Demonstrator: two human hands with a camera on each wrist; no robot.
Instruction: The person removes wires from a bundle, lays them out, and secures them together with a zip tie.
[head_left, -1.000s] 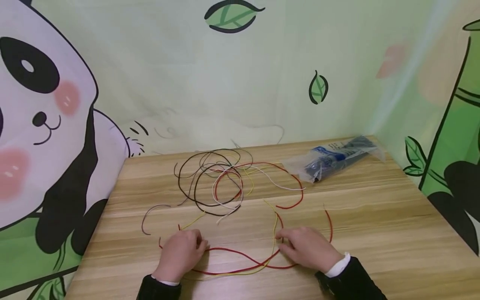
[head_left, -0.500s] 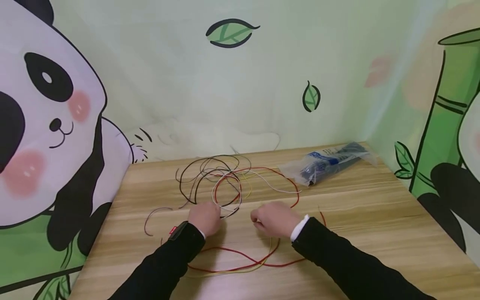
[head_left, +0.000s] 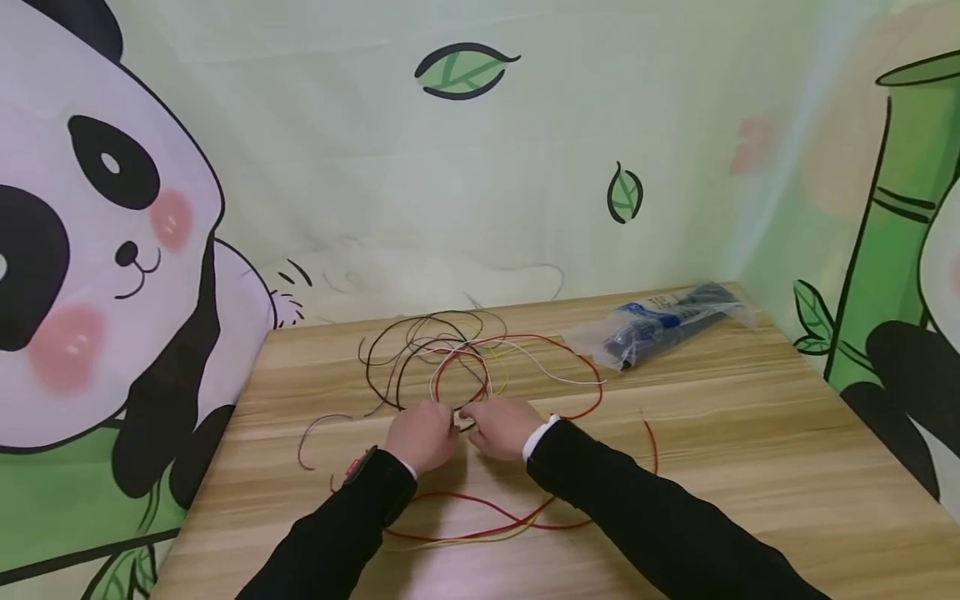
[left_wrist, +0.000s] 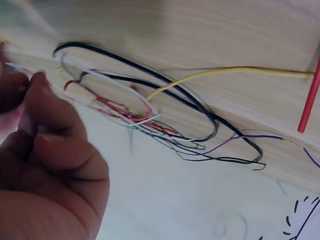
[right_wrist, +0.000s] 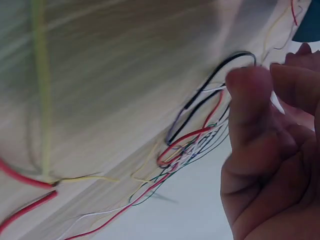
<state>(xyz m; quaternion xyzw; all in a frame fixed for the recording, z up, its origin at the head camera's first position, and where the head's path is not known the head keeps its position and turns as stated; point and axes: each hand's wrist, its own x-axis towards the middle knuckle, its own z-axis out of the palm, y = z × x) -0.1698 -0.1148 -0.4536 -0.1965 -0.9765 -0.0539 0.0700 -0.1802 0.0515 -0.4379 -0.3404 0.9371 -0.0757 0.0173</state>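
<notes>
Over the near edge of a loose tangle of wires, my left hand (head_left: 423,437) and right hand (head_left: 501,427) come together, fingertips almost meeting. Both pinch at a thin white wire (right_wrist: 210,90), its held part largely hidden by the fingers. In the left wrist view, thumb and fingers of the left hand are curled in close to the other hand. The right wrist view shows the right thumb and index finger drawn together. Thick black wire (left_wrist: 130,62) loops through the tangle with red, yellow, purple and green strands.
Nearer the front, red wires (head_left: 517,524) cross alongside a yellow wire (head_left: 472,543). A short purple wire (head_left: 302,442) curves at left; another red wire end (head_left: 653,442) lies right. A clear plastic bag (head_left: 663,325) with dark contents sits at the back right, by the printed cloth wall.
Both hands have left the red and yellow wires at the front and moved forward to the tangle. The right hand has then shifted left, closing up to the left hand.
</notes>
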